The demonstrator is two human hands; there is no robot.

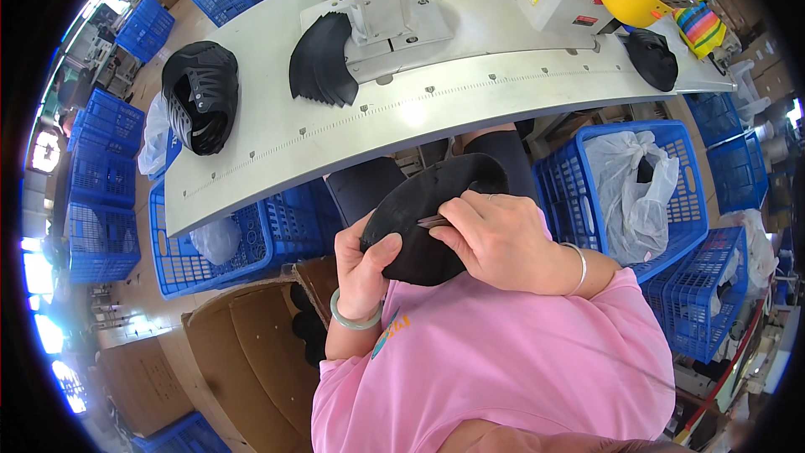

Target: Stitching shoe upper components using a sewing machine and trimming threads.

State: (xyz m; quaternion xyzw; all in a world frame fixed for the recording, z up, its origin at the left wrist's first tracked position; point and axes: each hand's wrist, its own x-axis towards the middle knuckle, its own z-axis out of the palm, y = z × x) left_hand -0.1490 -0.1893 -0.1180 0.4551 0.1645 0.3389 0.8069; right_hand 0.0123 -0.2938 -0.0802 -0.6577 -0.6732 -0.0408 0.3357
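In front of my chest, over my lap, I hold a black fabric piece (423, 180), rounded and cupped like a shoe upper. My left hand (362, 260) grips its left edge, thumb on top and fingers underneath. My right hand (495, 239) is closed around a small two-pronged metal tool (432, 221), like thread snips or tweezers. Its tips point left and rest at the surface of the black piece. Most of the tool is hidden in my fingers.
A white sewing table (402, 122) with a printed ruler curves ahead, carrying a sewing machine (377, 0). On it lie a stack of black cut pieces (323, 63), black shoe uppers (201, 92) and a black piece (652, 59). Blue crates (579, 193) and a cardboard box (243, 361) stand around me.
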